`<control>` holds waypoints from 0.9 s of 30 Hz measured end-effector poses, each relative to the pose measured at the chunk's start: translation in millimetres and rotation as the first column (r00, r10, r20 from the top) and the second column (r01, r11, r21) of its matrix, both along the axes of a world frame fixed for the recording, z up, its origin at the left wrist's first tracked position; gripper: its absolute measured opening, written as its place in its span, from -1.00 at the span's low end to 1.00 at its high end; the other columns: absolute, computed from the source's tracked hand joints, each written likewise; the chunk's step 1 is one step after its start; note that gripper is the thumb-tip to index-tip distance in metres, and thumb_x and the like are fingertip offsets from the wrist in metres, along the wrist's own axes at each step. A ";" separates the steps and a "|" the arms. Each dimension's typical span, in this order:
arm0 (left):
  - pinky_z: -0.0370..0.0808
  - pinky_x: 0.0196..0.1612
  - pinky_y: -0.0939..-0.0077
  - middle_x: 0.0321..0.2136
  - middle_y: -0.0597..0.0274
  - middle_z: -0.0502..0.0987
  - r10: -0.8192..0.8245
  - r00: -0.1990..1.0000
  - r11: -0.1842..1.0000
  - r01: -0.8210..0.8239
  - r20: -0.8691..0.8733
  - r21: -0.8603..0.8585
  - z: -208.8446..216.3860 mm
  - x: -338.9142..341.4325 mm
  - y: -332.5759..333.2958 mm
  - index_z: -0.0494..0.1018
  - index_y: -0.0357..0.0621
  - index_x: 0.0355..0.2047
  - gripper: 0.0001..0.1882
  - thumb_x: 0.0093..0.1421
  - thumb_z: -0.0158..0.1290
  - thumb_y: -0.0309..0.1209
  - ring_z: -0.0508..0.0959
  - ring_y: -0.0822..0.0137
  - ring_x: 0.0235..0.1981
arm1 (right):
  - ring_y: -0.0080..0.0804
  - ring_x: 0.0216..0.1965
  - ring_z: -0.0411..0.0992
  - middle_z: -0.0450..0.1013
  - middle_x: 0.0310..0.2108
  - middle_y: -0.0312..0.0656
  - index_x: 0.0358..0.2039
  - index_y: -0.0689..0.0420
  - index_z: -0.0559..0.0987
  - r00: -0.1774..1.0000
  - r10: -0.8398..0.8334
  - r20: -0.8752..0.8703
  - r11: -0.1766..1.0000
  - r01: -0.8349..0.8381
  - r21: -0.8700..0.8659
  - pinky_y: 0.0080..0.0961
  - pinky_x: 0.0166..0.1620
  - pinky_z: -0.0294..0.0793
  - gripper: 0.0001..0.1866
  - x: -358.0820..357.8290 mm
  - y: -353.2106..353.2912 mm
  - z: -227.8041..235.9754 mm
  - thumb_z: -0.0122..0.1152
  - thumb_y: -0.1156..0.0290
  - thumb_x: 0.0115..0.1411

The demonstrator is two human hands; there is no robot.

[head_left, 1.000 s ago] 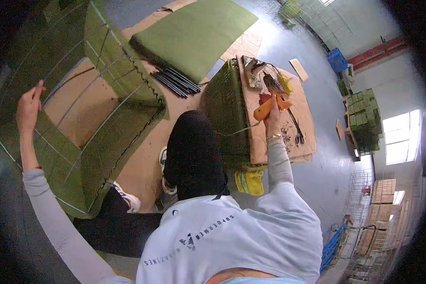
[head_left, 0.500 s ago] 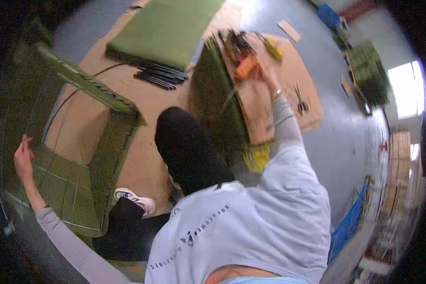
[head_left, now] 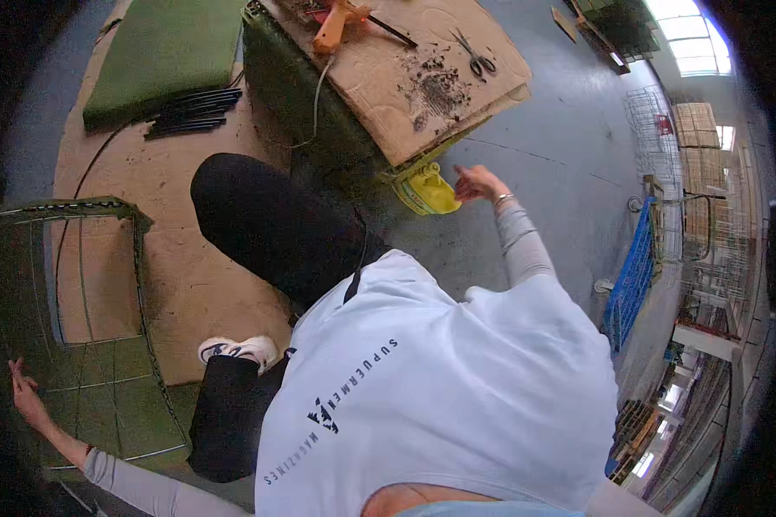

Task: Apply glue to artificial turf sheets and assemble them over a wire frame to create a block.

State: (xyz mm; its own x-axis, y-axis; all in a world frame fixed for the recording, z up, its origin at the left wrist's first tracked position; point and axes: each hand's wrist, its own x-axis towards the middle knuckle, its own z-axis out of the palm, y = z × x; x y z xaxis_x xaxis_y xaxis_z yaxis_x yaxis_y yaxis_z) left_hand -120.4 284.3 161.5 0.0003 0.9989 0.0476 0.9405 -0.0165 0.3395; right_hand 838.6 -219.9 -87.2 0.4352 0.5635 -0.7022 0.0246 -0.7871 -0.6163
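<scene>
My left hand (head_left: 30,395) is at the far left with its fingers stretched out, holding nothing that I can see. It is over the green wire-framed box (head_left: 134,379), whose thin rods cross its opening. Out to the right, my right hand (head_left: 480,183) has its fingers apart and partly bent. Its fingertips are at the edge of a yellow bag (head_left: 431,191); whether they touch it I cannot tell. An orange glue gun (head_left: 336,26) with a pale cord lies on the cardboard-topped green block (head_left: 353,121), a dark stick beside it.
Black scissors (head_left: 476,59) and dark crumbs (head_left: 440,90) lie on the cardboard top. Black sticks (head_left: 194,112) rest beside a green slab (head_left: 164,56) on the floor cardboard (head_left: 181,284). A blue-sided trolley (head_left: 631,267) and wire racks (head_left: 655,129) are at right.
My right hand has let go of the orange glue gun and moved nearer, to the yellow bag. The view has shifted to the right. My left hand remains over the green box.
</scene>
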 end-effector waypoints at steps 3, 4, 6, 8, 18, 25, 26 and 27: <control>0.25 -0.39 0.66 -0.11 0.38 0.50 0.080 0.997 0.997 -0.079 0.025 -0.012 1.4 -18.6 -17.1 0.28 -0.10 0.18 -0.45 0.33 -0.21 -0.03 0.25 0.55 -0.52 | -0.23 -0.42 0.56 0.53 -0.47 -0.02 -0.32 0.42 0.51 0.980 -0.100 -0.175 0.993 0.109 0.045 -0.40 -0.33 0.61 -0.49 -39.8 40.9 -14.9 0.04 0.08 0.23; 0.24 -0.41 0.67 -0.19 0.41 0.52 0.072 0.994 0.997 -0.075 0.080 0.031 4.9 -29.2 -29.2 0.28 -0.11 0.18 -0.46 0.33 -0.21 -0.03 0.23 0.56 -0.52 | -0.24 -0.39 0.56 0.53 -0.45 -0.04 -0.26 0.43 0.49 0.853 -0.372 -0.366 0.928 0.354 -0.118 -0.41 -0.31 0.60 -0.54 -66.0 66.0 0.6 0.07 0.15 0.23; 0.22 -0.44 0.67 -0.27 0.46 0.52 -0.191 0.975 0.947 0.155 0.109 0.281 3.4 -70.6 -37.1 0.31 -0.11 0.16 -0.47 0.33 -0.20 -0.04 0.21 0.58 -0.53 | -0.26 -0.44 0.52 0.53 -0.44 -0.06 -0.18 0.39 0.48 0.933 -0.211 -0.293 0.971 0.234 0.044 -0.48 -0.32 0.57 -0.64 -72.5 75.9 -18.4 0.15 0.32 0.17; 0.24 -0.46 0.65 -0.26 0.47 0.53 0.110 0.987 0.989 -0.121 0.115 0.090 -8.9 7.6 -27.1 0.36 -0.06 0.13 -0.50 0.33 -0.19 -0.05 0.27 0.61 -0.53 | -0.25 -0.38 0.48 0.49 -0.29 -0.07 -0.04 0.28 0.45 0.915 -0.310 -0.258 0.946 0.324 0.015 -0.49 -0.31 0.54 -0.66 -35.3 38.2 -44.1 0.10 0.46 0.16; 0.37 -0.39 0.36 -0.53 0.03 0.48 0.164 0.983 0.927 -0.127 -0.078 0.353 41.8 110.7 -104.8 0.55 0.00 -0.25 -0.53 0.19 -0.08 0.11 0.49 0.04 -0.47 | -0.36 -0.65 0.44 0.42 -0.70 -0.06 -0.58 0.26 0.54 0.575 0.430 0.696 0.898 -0.189 -0.398 -0.48 -0.58 0.40 -0.69 -36.6 77.8 9.2 0.06 0.34 0.23; 0.39 -0.39 0.25 -0.55 0.04 0.49 0.163 0.978 0.945 -0.118 -0.127 0.305 17.9 98.7 -85.8 0.52 -0.01 -0.18 -0.57 0.23 -0.08 0.04 0.51 0.08 -0.48 | -0.53 -0.66 0.36 0.41 -0.64 -0.21 -0.43 0.26 0.53 0.954 -0.108 0.281 0.808 -0.081 0.584 -0.56 -0.60 0.31 -0.75 -164.4 149.8 103.6 0.01 0.37 0.28; 0.41 -0.37 0.20 -0.48 0.04 0.52 0.121 0.977 0.971 -0.080 -0.173 0.225 29.9 94.3 -89.6 0.51 0.02 -0.14 -0.58 0.24 -0.10 0.03 0.53 0.05 -0.42 | -0.56 -0.68 0.27 0.40 -0.63 -0.32 -0.43 0.21 0.52 0.925 -0.033 0.380 0.809 -0.198 0.553 -0.64 -0.61 0.26 -0.78 -192.9 159.0 132.1 0.00 0.39 0.30; 0.41 -0.37 0.20 -0.48 0.04 0.52 0.113 0.978 0.973 -0.073 -0.176 0.218 43.3 113.3 -89.7 0.51 0.02 -0.14 -0.58 0.24 -0.10 0.03 0.53 0.05 -0.42 | -0.56 -0.68 0.27 0.40 -0.63 -0.32 -0.43 0.21 0.52 0.925 -0.036 0.379 0.815 -0.192 0.547 -0.64 -0.61 0.26 -0.78 -188.3 174.0 143.8 0.00 0.39 0.30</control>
